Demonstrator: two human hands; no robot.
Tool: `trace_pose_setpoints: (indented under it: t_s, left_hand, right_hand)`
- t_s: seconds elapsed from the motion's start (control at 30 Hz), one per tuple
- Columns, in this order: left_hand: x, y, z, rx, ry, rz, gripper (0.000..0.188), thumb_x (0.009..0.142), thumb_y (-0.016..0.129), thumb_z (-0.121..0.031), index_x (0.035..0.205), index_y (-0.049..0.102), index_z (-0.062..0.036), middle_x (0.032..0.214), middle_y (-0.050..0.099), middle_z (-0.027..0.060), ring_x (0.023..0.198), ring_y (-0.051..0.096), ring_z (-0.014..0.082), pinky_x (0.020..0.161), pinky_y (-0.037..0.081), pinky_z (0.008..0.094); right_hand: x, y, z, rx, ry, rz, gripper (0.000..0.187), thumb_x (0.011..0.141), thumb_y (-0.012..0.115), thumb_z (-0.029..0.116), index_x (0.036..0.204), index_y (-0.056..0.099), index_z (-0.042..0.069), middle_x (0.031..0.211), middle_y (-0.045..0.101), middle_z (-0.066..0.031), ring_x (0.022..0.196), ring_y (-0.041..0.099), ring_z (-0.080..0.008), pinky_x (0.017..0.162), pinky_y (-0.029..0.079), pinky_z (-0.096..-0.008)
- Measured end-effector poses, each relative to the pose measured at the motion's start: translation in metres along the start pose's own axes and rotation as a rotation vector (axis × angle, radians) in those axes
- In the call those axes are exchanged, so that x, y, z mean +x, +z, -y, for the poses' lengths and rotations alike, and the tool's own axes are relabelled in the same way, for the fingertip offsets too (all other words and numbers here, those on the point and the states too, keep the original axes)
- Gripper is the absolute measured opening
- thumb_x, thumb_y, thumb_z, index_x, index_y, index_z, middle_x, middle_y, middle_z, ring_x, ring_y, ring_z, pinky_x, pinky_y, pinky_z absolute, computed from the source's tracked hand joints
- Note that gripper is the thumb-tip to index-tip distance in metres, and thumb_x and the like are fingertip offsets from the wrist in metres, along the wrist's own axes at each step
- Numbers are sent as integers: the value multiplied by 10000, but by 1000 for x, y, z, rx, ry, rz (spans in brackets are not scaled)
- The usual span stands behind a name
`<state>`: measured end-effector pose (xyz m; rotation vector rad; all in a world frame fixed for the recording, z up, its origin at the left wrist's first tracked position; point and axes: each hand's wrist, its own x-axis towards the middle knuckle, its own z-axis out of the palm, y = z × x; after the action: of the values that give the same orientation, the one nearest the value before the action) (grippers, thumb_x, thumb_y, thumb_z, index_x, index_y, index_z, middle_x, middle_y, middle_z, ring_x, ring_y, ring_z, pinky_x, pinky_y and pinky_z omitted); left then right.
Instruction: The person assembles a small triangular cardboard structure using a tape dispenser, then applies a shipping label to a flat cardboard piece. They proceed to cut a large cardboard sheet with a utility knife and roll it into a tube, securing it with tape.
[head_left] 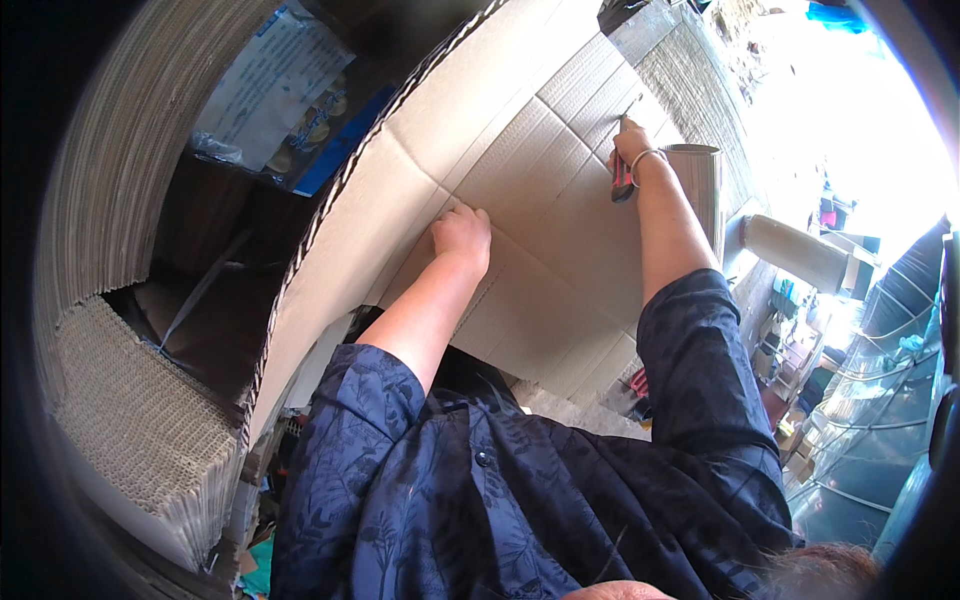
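Two bare hands at work over a large, creased sheet of pale brown corrugated cardboard point(560, 225), seen from within the room. The sheet lies in front of the person's body, beneath both hands; a long flap point(395, 170) of the same board slants up along its left side, its dark, wavy edge exposed. The right hand point(631, 145) is closed around a slim red-and-black utility knife point(622, 182) with an elongated handle; the butt of the handle projects from the near side of the fist. The left hand point(462, 236) rests on the sheet close to a meeting of creases at the foot of the flap, its fingers curled under; whether they grip any of the board cannot be told. Principal relation: the knife's long axis runs away from the body, roughly in line with the right forearm, its front end directed toward the far part of the sheet, where a short dark mark point(634, 103) lies just ahead of the fist. Of the two hands, the right is by far the nearer to this mark; the left lies closer to the body and well apart from the knife. A thick, brown pile of stacked cardboard point(700, 185) stands beside the right wrist; another, showing its fluted edges point(140, 410), occupies the far left.
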<state>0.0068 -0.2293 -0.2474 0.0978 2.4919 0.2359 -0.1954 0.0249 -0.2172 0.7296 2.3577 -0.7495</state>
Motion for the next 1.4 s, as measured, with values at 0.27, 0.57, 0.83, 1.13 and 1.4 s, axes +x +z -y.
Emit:
trace_pose_setpoints:
  t_s: [0.27, 0.57, 0.83, 1.13, 1.4]
  left_hand:
    - [-2, -6, -2, 29, 3, 21, 158, 855, 600, -159, 1002, 622, -105, 1055, 606, 121, 931, 661, 269, 724, 561, 383]
    - [0, -5, 0, 35, 42, 56, 207, 855, 616, -184, 1053, 617, -122, 1095, 591, 116, 981, 640, 269, 741, 534, 366]
    - [0, -9, 4, 57, 110, 88, 318, 840, 648, -208, 1129, 572, -98, 1132, 576, 144, 1016, 632, 279, 765, 536, 380]
    - [-14, -1, 29, -13, 218, -26, 332, 863, 618, -217, 1166, 549, -101, 1183, 569, 133, 1091, 604, 273, 885, 496, 398]
    - [-61, 8, 64, 127, 207, 59, 301, 870, 605, -215, 1145, 561, -99, 1139, 579, 117, 1060, 612, 277, 878, 483, 411]
  right_hand:
    - [-39, 18, -1, -80, 36, 34, 555, 828, 385, -14, 1380, 367, 42, 742, 636, -169, 542, 662, -248, 427, 500, -382]
    - [-90, 45, 2, 70, 131, 13, 657, 812, 386, -27, 1448, 348, 133, 726, 588, -123, 538, 618, -200, 456, 494, -341]
    - [-136, 77, -11, 36, 159, -45, 741, 784, 401, -38, 1487, 309, 178, 773, 624, -128, 531, 617, -197, 482, 509, -333]
    - [-160, 96, -16, 91, 165, -23, 711, 800, 418, -43, 1479, 321, 146, 846, 656, -135, 522, 621, -191, 476, 522, -335]
    - [-179, 104, -15, 113, 170, -52, 739, 770, 385, -62, 1470, 345, 170, 764, 621, -114, 501, 604, -198, 453, 508, -338]
